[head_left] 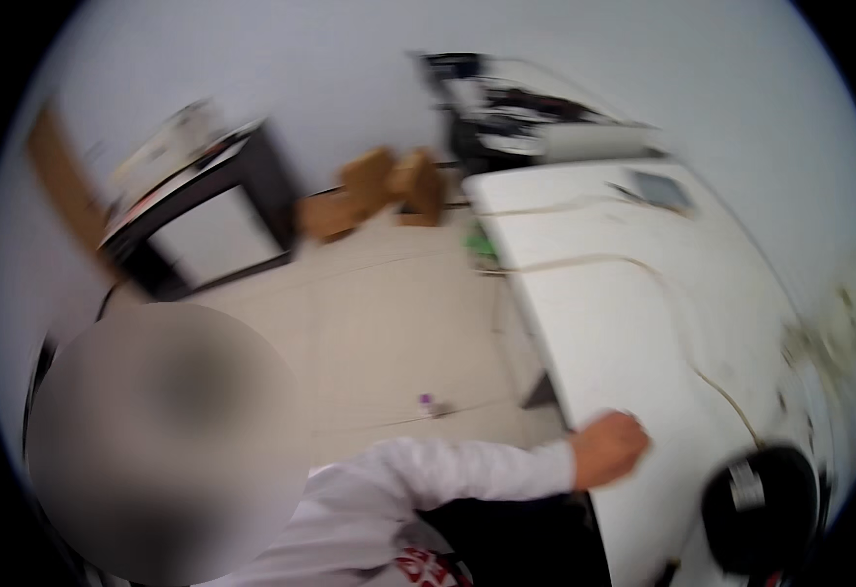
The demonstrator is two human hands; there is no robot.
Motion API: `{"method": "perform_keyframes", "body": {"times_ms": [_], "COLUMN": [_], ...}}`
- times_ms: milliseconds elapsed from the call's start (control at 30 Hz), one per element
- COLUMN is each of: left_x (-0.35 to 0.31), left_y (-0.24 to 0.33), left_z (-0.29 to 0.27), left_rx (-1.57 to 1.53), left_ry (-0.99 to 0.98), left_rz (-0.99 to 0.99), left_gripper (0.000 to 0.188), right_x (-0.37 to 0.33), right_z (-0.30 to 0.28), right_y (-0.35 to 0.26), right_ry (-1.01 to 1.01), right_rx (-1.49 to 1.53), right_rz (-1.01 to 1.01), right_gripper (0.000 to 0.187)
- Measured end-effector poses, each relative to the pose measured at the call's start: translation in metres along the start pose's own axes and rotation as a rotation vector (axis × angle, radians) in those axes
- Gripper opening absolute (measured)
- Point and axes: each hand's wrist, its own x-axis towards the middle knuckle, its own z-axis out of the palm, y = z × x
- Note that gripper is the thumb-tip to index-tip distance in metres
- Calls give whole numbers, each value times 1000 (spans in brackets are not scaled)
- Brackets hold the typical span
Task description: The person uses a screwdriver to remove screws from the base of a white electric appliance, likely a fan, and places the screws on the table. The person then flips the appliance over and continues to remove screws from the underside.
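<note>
The wearer's hands lie outside the frame, grip and progress indeterminable. Lower right, a co-worker's curled hand (609, 451) overlies a long white table (599, 333).

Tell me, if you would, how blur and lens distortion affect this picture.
In the head view, smearing softens the cardboard boxes, the dark-framed cabinet and a co-worker's hand; in the same view, the wall-side edge of the white table bows, the corners go black, and a round grey blurred patch covers part of the lower left.
</note>
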Motion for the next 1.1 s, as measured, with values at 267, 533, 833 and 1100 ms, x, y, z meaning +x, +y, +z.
{"method": "perform_keyframes", "body": {"times_ms": [267, 533, 833, 1100], "left_x": [-8, 10, 11, 12], "left_y": [-9, 2, -6, -11], "left_z": [-20, -16, -16, -11], "left_rx": [-22, 7, 38, 94], "left_ry": [169, -12, 5, 19], "left_rz": [3, -44, -80, -17], "left_gripper": [10, 23, 26, 24], "right_x": [34, 33, 34, 38], "right_z": [56, 49, 62, 61], "right_y": [-8, -12, -14, -14], "right_ry": [-149, -24, -64, -53], "right_rx": [283, 171, 157, 158], "right_rz": [-72, -36, -47, -38], "right_gripper": [32, 29, 29, 29]}}
